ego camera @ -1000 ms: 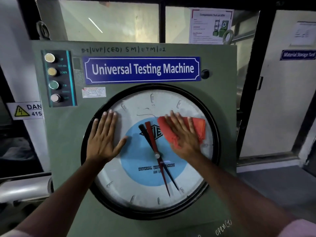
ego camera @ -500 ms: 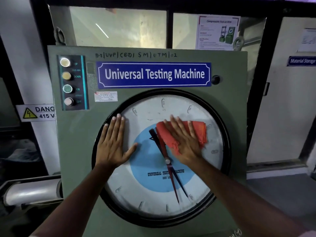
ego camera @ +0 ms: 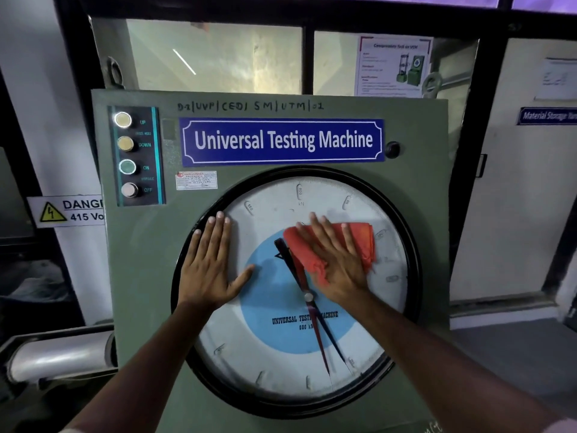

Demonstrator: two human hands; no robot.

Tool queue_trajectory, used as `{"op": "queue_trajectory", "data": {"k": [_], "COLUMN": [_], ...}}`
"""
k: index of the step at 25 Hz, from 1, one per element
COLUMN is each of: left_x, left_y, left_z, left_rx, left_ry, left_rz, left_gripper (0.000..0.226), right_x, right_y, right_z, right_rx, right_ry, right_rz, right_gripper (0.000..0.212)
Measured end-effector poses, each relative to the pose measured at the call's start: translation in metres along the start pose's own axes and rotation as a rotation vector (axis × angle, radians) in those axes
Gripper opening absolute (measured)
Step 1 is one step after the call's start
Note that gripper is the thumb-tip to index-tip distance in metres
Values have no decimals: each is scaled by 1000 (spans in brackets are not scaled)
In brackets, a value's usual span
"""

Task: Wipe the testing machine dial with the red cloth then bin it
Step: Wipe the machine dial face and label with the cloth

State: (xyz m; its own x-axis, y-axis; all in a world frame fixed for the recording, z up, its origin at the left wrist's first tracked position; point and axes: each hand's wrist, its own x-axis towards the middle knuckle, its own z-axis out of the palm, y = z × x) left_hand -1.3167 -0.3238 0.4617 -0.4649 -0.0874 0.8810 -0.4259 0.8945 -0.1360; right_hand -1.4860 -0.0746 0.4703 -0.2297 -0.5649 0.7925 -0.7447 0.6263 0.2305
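Note:
The big round dial [ego camera: 281,364] with a black rim, white face and blue centre fills the front of the green testing machine [ego camera: 140,276]. My right hand [ego camera: 337,260] lies flat with fingers spread, pressing the folded red cloth [ego camera: 359,239] onto the glass on the upper right of the dial. My left hand [ego camera: 212,264] rests flat and empty on the dial's upper left edge, fingers together. A red and a black pointer cross the dial's centre. No bin is in view.
A panel of push buttons [ego camera: 128,154] sits at the machine's upper left, a blue name plate [ego camera: 281,140] above the dial. A danger sign [ego camera: 68,210] is on the left wall, a metal cylinder [ego camera: 59,357] low left, a white door [ego camera: 515,198] to the right.
The view has shifted so the machine sits lower and further right in frame. My right hand and the cloth have moved slightly on the glass; my left hand stays put.

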Motion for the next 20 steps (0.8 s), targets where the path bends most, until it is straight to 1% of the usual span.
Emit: {"op": "queue_trajectory", "data": {"k": [1,2,3,4,6,7,8,9,10,11,12,13,14,15,16,17,18,20], "left_x": [0,1,2,1,1,1,2,2,0,0,0,1,1,1,1,1,1,0], "left_y": [0,0,0,1,1,1,0,0,0,1,1,2,1,1,1,1,1,-1], "left_z": [0,0,0,-1,-1,-2,-3,-2,-1,0,0,0,0,-1,-2,-2,-2,-1], "left_rx": [7,8,2,0,6,1,-4,-1,8,16,18,17,15,9,4,2,2,0], "left_ry": [-2,-6,-7,-2,7,1,-5,-7,-9,-11,-11,-7,-3,-2,-2,-6,-13,-15], "left_rz": [-3,-6,-7,-7,-11,-14,-12,-10,-7,-5,-5,-3,-1,-4,-6,-3,-1,2], "left_gripper": [106,106,106,106,105,105,105,105,105,105,105,105,105,105,105,105,105,105], "right_x": [7,20,34,44,47,46,44,45,44,45,44,42,35,29,27,31,37,43], "right_y": [-1,-12,-30,-50,-67,-54,-34,-20,-15,-21,-37,-54,-63,-61,-45,-28,-15,-15], "right_z": [-3,-3,-3,-2,4,3,0,-4,-7,-6,-4,-1,3,2,-1,-5,-10,-7], "right_rx": [30,68,105,128,90,50,17,12,46,81,107,114,93,61,18,-22,-26,56], "right_ry": [12,27,31,21,31,24,23,35,43,54,51,45,23,0,-13,-12,0,18], "right_rz": [122,263,361,364,166,79,61,142,291,439,494,415,263,100,-11,-17,84,454], "right_gripper": [78,78,81,85,91,89,85,81,80,80,83,87,91,91,89,86,82,82]}}
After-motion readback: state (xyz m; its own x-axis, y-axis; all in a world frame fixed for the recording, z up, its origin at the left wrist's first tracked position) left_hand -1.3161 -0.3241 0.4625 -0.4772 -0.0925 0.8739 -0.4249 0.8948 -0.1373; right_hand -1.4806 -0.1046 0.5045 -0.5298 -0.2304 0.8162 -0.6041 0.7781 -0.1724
